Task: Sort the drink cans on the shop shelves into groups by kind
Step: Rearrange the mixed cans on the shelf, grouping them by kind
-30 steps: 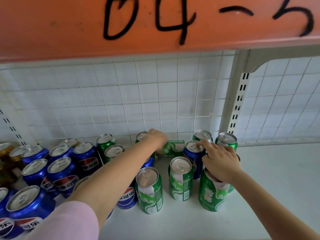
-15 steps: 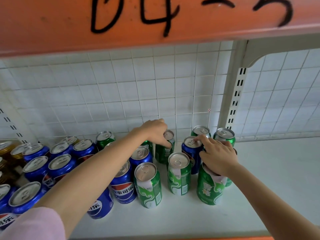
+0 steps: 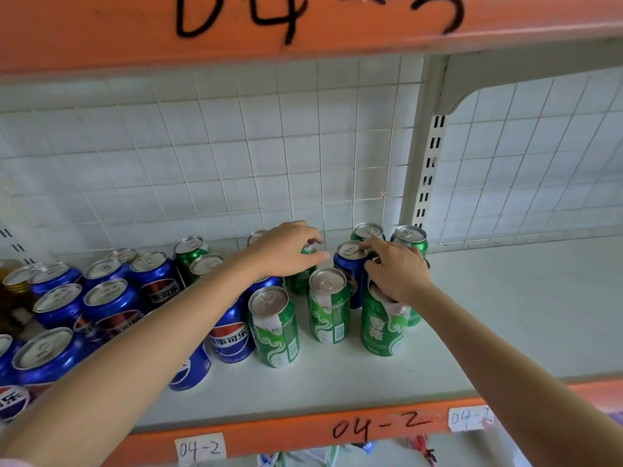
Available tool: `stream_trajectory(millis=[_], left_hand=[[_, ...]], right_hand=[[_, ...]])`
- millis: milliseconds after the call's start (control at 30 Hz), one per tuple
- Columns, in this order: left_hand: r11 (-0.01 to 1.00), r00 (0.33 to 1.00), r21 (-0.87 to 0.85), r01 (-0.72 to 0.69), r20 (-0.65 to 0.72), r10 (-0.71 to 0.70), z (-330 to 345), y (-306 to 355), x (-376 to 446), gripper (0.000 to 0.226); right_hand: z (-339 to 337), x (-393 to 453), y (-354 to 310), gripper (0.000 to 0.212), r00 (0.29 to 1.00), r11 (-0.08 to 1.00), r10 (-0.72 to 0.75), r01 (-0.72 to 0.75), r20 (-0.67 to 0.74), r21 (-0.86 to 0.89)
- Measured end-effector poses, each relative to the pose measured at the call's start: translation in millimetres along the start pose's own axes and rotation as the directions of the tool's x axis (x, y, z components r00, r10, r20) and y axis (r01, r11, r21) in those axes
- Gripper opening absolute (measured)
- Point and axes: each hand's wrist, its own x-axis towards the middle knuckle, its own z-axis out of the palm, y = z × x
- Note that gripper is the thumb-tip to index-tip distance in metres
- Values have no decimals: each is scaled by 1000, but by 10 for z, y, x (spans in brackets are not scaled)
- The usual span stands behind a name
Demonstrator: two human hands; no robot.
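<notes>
Three green cans stand nearest you in the front row [image 3: 274,326], upright, w/ a Pepsi can [image 3: 232,335] just left of them under your left forearm. Blue cans [image 3: 108,298] crowd the left side of the shelf [image 3: 505,315]; greens gather mid-right, so the split is only partly made.

Behind the front row, your right hand [image 3: 397,274] rests on top of the rightmost green can [image 3: 382,326], palm over its lid, fingers reaching back to touch the rim of a blue can [image 3: 350,264]. Fingers curl loosely; can't tell if it grips that blue one or only touches it. That blue can sits among greens, so it's prob. the stray to move left.

Further back, your left hand [image 3: 290,249] covers a green can [image 3: 300,278], fingers curled over its top, holding it upright. A sec ago that can lay on its side by the back grid; half a sec ago it was already stood up w/ your fingers on its lid. So it's righted and now stands w/ the green group.

At the back, two more greens [image 3: 409,239] stand by the upright post [image 3: 428,170]. View has also dipped since: the lower edge w/ "04-2" labels [image 3: 200,448] now shows.
</notes>
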Motion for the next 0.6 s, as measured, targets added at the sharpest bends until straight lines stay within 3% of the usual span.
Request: stream_trajectory(millis=[300,433,600], left_hand=[[997,995,-60,-51,78,55,196,174,-349,37],[994,998,-106,-32,42,37,100,83,-459,32],[994,993,-101,45,-104,-56,-141,-201,-498,28]], right_hand=[[-167,5,134,31,1000,994,13,-13,1,110],[-293,8,223,27,998,999,14,-16,62,40],[-278,67,41,49,988,995,-96,94,122,22]])
